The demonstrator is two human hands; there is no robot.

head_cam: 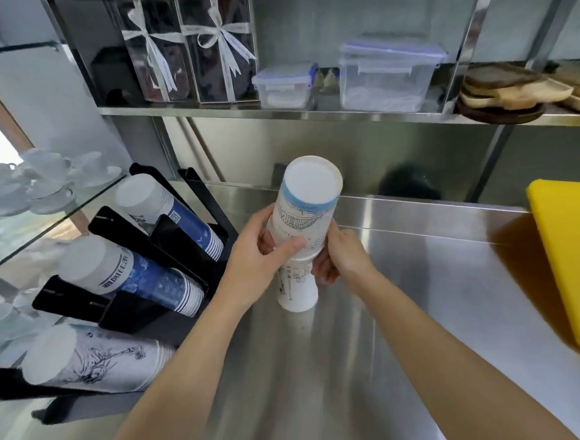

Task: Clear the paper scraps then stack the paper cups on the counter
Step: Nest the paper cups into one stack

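- The steel counter (pixel 417 280) is the big player here. It's bare and shiny with no paper scraps visible anywhere on it, so my guess is that part is done and this is the stacking half. That surface looks slick, so light cups will probably skate if you nudge them.
- The black rack (pixel 170 238) on the left holds three sleeves of stacked cups lying tilted. I'd guess that's where these end up, but can't say for sure.
- The upper cup (pixel 306 205) is upside down, its white bottom facing the camera, with a blue band and a line drawing on the side. It's held up in the air over the counter, and its mouth sits over the top of the lower cup (pixel 296 291), which hangs below the hands.
- Left hand (pixel 260 251) is wrapped around the upper cup's side, thumb across the front. Right hand (pixel 340 254) is closed on the join where the two cups meet.
- Handling-wise: paper cups weigh next to nothing, and the thin walls dent if you squeeze. I'd grip near the rolled rim or the base, where they're stiffest, and push straight along the axis so they nest without crumpling.
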